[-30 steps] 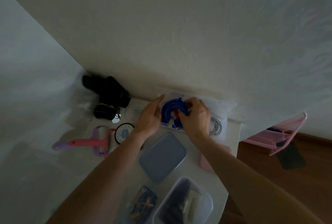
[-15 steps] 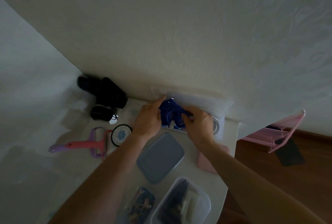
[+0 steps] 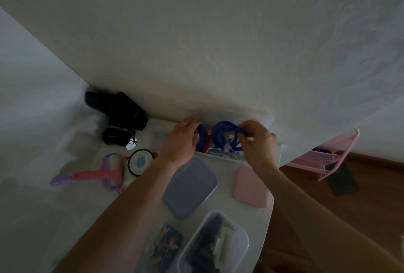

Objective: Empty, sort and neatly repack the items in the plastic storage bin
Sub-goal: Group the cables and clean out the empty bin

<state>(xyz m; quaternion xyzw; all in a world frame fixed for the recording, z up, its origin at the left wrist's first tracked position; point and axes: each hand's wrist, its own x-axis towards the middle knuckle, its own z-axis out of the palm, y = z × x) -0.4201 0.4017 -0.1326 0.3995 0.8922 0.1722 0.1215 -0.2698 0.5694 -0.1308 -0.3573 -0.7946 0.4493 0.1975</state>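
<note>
A clear plastic storage bin point(image 3: 265, 119) stands against the wall at the back of the white table. Inside it are coils of blue cable. My right hand point(image 3: 256, 141) pinches one blue coil point(image 3: 225, 133) and holds it up over the bin. My left hand point(image 3: 180, 141) grips a second blue coil point(image 3: 201, 138) at the bin's left end, with something red beside it. White cable ends show low in the bin, partly hidden by my hands.
On the table: a grey lid point(image 3: 190, 187), a pink case point(image 3: 249, 187), a clear container point(image 3: 216, 244) with dark items, a small bag point(image 3: 168, 244), a round tin point(image 3: 141, 162), a pink and purple roller point(image 3: 96, 174) and black objects point(image 3: 122, 110). A pink rack point(image 3: 328, 156) stands at the right.
The single blue bundle between my hands has come apart into two coils. My right hand moved right with one, and my left hand keeps the other at the bin's left end.
</note>
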